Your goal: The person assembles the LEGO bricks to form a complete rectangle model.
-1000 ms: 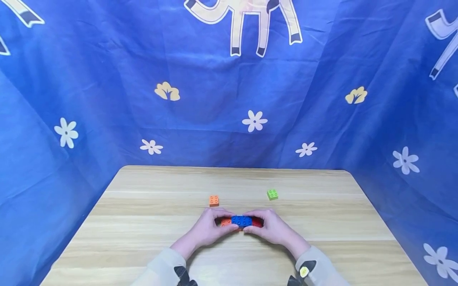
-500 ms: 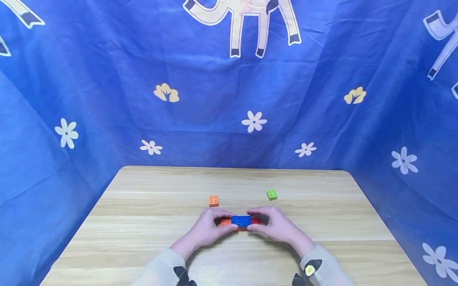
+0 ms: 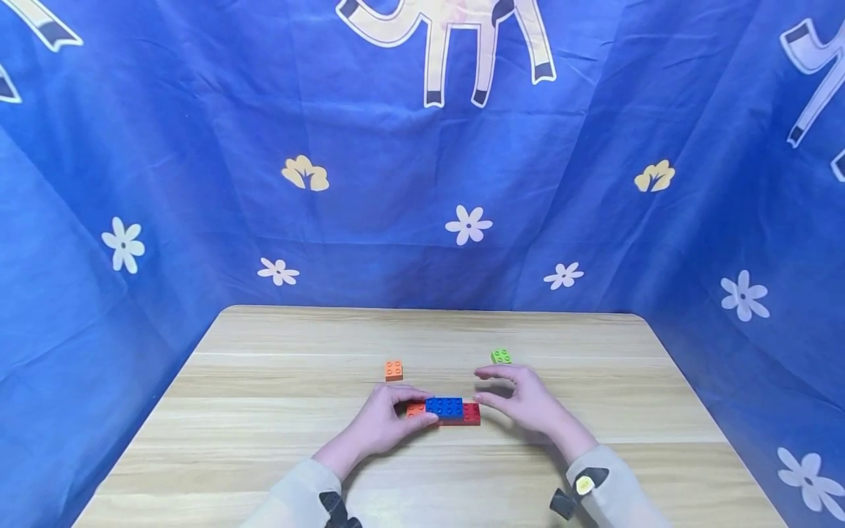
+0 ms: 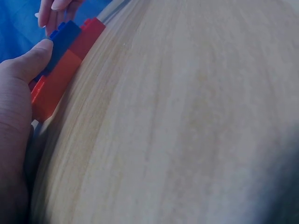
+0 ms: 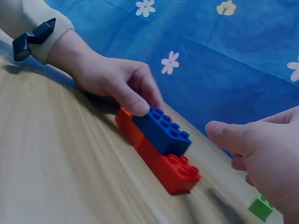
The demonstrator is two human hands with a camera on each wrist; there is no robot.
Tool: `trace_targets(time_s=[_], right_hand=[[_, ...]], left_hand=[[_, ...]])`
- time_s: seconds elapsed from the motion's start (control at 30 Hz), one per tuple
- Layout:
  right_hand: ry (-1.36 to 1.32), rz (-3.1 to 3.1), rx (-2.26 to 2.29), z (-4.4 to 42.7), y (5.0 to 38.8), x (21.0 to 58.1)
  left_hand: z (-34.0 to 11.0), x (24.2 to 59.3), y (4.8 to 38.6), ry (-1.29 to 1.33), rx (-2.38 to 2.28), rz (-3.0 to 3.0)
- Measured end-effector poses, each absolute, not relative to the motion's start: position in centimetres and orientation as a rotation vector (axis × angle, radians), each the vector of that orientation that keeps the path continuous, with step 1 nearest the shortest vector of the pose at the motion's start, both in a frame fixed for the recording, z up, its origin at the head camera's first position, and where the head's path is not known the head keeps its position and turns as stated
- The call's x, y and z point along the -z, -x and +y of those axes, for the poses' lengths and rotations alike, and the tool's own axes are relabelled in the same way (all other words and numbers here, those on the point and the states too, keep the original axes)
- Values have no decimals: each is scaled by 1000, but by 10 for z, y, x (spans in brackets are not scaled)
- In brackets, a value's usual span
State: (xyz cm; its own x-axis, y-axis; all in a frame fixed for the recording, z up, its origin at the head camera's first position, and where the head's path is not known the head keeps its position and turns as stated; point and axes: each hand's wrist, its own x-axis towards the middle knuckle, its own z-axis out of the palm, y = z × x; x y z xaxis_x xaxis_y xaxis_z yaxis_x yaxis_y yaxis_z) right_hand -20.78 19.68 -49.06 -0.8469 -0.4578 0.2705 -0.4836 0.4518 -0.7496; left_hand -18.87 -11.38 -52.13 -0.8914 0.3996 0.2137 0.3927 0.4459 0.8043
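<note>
Tabletop [image 3: 264,458], wood-grained.
Left hand [image 3: 379,425]: grip pinching the blue brick [image 3: 444,407] near its left end.
Right hand [image 3: 528,402]: grip wide, holding nothing, near the red end.
Brick stack [image 5: 161,149], on the tabletop: blue bridging red brick [image 5: 170,175] and orange brick [image 5: 128,128]; likely light, stiff, hard to damage; best held by its long sides. Left wrist view shows the red-orange seam; head view barely does.
Small green brick [image 5: 260,207]: absent from left wrist view.
</note>
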Motion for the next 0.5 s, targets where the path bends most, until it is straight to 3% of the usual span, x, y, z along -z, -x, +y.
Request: trace_targets(time_s=[0.5], right_hand=[[-774, -2556, -1364, 223, 233, 498]], left_hand=[[-115, 520, 187, -708, -1489, 2650]])
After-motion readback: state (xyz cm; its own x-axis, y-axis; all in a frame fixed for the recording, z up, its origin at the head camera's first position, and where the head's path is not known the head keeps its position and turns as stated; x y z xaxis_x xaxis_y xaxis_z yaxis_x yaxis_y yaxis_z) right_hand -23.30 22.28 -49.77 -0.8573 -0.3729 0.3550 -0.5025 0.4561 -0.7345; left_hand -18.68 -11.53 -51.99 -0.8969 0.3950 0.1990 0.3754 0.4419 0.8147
